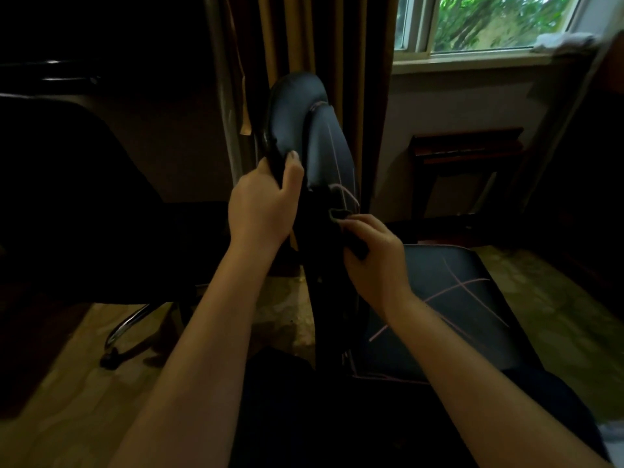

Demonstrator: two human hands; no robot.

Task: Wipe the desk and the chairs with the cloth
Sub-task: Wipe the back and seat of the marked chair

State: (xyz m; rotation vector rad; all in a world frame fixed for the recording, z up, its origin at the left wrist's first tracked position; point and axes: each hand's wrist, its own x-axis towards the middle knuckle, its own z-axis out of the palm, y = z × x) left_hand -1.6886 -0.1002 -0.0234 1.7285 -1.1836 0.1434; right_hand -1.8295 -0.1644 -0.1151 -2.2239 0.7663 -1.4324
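My right hand (374,255) fingers (363,222) pinch the dark cloth (337,214) against the chair back (324,146). My left hand (263,204) squeezes the chair's edge. If I push hard, the chair might roll away.

a: location type?
b: dim room in a home, or a small home office. gold curtains (297,45) hang floor length beside a white-framed window (486,25) with trees outside.
a: furniture?
b: black padded swivel chair (314,130) with pink stitching, a second dark chair (67,184) on a chrome caster base (128,325) at left, and a low dark wooden shelf (462,150) under the window.
a: floor?
b: pale patterned flooring (67,400), looks like carpet or vinyl. can't tell which.
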